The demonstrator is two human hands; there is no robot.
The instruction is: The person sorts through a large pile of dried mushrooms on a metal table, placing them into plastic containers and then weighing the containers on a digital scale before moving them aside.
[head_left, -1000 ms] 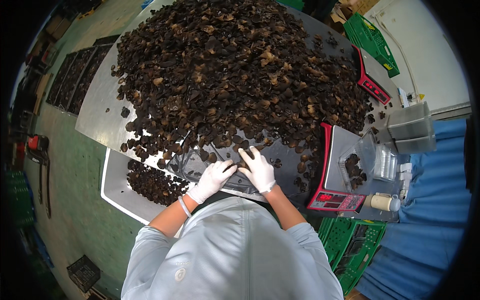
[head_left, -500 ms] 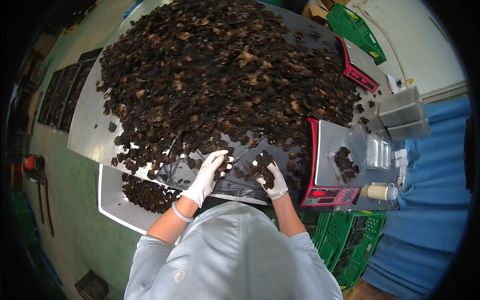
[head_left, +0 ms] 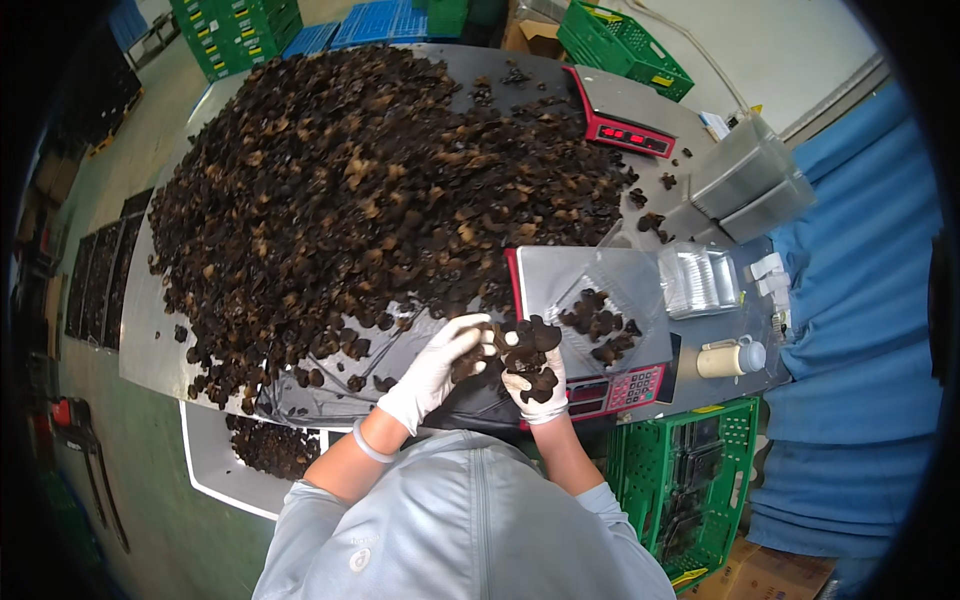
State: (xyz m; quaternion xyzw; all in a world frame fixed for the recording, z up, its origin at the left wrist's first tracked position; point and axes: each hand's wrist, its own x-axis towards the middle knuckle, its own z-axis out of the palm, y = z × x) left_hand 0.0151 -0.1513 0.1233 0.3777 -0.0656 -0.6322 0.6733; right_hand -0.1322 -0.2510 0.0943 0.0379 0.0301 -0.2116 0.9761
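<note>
Gloved in white, my right hand is closed round a clump of black wood ear mushrooms at the near edge of the table. My left hand, also gloved, is beside it with curled fingers round a dark wood ear piece; its fingertips come close to the clump. Just right of my hands, a red and grey scale bears a clear plastic tray with several wood ear pieces in it. Beyond my hands spreads a large heap of wood ears.
A second scale stands farther back. Stacked clear trays, grey plastic bins and a cream flask are on the right. Green crates stand below the table's right side, a white tub below its left.
My view has turned to the right, and both hands now appear nearer the scale. They have come closer together, the right hand still holding its wood ear clump.
</note>
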